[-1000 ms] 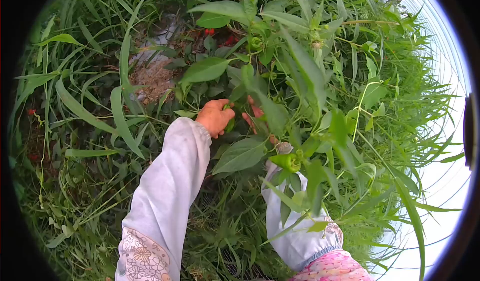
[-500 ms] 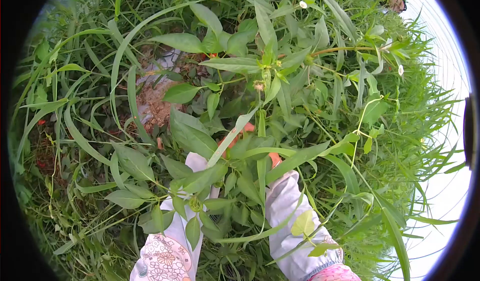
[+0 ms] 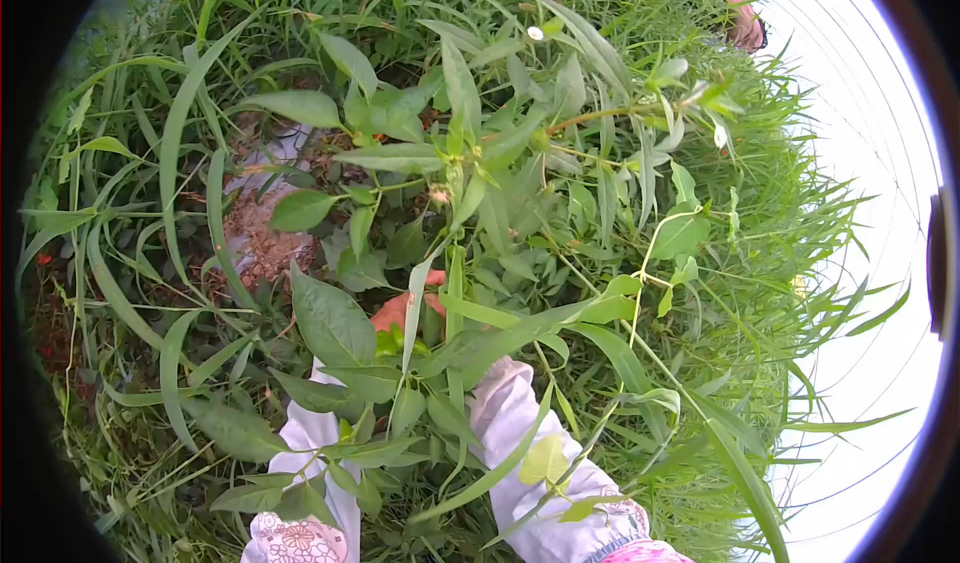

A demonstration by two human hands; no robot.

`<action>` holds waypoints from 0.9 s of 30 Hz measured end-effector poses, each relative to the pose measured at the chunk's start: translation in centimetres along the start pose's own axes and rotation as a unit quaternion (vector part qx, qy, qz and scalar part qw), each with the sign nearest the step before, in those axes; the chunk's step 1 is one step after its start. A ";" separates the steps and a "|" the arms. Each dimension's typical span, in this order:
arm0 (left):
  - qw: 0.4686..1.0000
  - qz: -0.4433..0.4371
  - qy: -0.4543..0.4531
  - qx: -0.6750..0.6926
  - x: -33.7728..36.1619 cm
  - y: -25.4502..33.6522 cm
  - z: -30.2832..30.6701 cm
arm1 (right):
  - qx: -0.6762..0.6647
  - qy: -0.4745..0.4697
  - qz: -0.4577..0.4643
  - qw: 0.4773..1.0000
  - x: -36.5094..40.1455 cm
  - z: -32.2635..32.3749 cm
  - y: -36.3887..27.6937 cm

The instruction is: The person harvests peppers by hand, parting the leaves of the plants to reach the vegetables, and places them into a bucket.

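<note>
Part of a hand (image 3: 400,311) shows through the leaves between my two pale sleeves; which of my hands it belongs to I cannot tell. My left sleeve (image 3: 310,433) reaches up from the bottom, half covered by broad pepper-like leaves (image 3: 335,318). On the right, my right sleeve (image 3: 525,428) slants up and left into the same foliage, its cuff behind a long grass blade (image 3: 520,348). Leaves hide the fingers of both hands. A leafy stem with a small bud (image 3: 439,194) rises just above the hands.
Dense tall grass (image 3: 780,223) crowds around, with a twining vine (image 3: 640,273) at right. Bare soil (image 3: 265,228) and torn grey sheeting (image 3: 285,145) show at upper left. Small red spots (image 3: 43,259) lie at far left. Part of another person (image 3: 742,21) appears at upper right.
The whole scene has shifted left and slightly down in view. My sleeves sit lower and further left, and the bit of hand beside my right cuff is now behind leaves.
</note>
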State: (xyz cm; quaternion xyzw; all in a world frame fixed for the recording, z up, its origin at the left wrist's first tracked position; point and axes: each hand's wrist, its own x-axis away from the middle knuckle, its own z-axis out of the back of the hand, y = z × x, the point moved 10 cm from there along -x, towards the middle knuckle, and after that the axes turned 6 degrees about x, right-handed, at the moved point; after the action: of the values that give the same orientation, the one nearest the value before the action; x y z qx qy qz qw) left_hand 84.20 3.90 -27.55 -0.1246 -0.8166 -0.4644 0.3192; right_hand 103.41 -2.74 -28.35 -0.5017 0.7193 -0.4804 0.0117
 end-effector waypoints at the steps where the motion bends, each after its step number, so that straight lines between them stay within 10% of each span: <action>1: 1.000 0.008 0.003 0.006 0.3 -0.4 0.3 | -0.001 0.002 -0.001 1.000 0.1 0.1 0.2; 27: 0.991 -0.102 -0.081 0.014 -9.6 5.0 0.2 | 0.037 0.001 -0.086 0.996 4.4 -1.2 0.8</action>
State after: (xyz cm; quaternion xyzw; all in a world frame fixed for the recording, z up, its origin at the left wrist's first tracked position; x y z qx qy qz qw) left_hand 94.01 7.63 -30.37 -0.0730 -0.8544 -0.4719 0.2048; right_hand 100.01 -5.12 -26.19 -0.5601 0.6552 -0.5068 -0.0119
